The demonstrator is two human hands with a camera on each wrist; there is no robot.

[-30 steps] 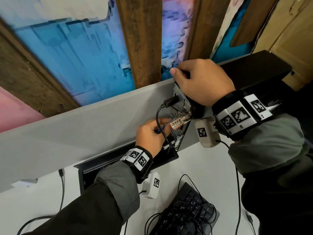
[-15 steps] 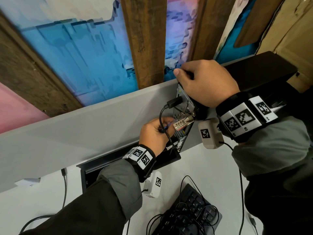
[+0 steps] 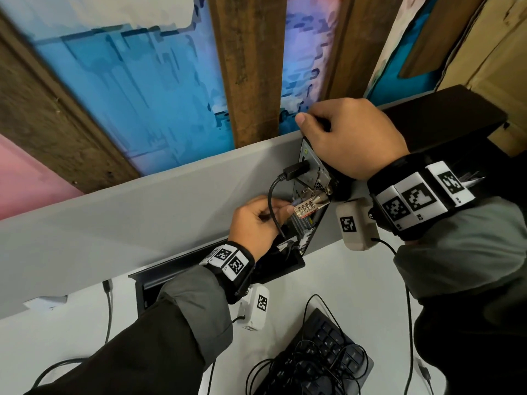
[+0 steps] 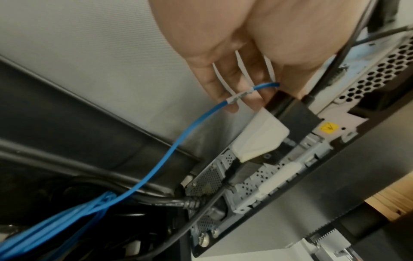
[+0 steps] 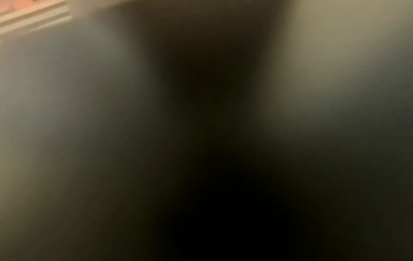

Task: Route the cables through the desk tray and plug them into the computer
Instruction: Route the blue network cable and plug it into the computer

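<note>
The black computer (image 3: 445,115) stands at the desk's back with its metal rear panel (image 3: 313,175) facing left. My right hand (image 3: 328,129) grips its top rear edge, fingers curled over it. My left hand (image 3: 285,209) is at the panel and pinches the clear plug end of a thin blue cable (image 4: 178,141) between fingertips (image 4: 225,98). The blue cable runs down into the black desk tray (image 3: 171,270). A black power cable (image 3: 271,195) is plugged in higher up. A metal combination lock (image 3: 308,208) hangs from the panel. The right wrist view is dark and blurred.
A grey partition (image 3: 142,223) runs behind the white desk (image 3: 356,280). A black keyboard (image 3: 328,346) with its cable coiled on top lies at the front. Several black cables and a blue bundle (image 4: 67,220) lie in the tray. Another black lead (image 3: 108,309) crosses the desk at left.
My left hand has edged a little up and right, closer to the rear panel, with the blue cable still pinched. My right hand keeps the same grip on the computer.
</note>
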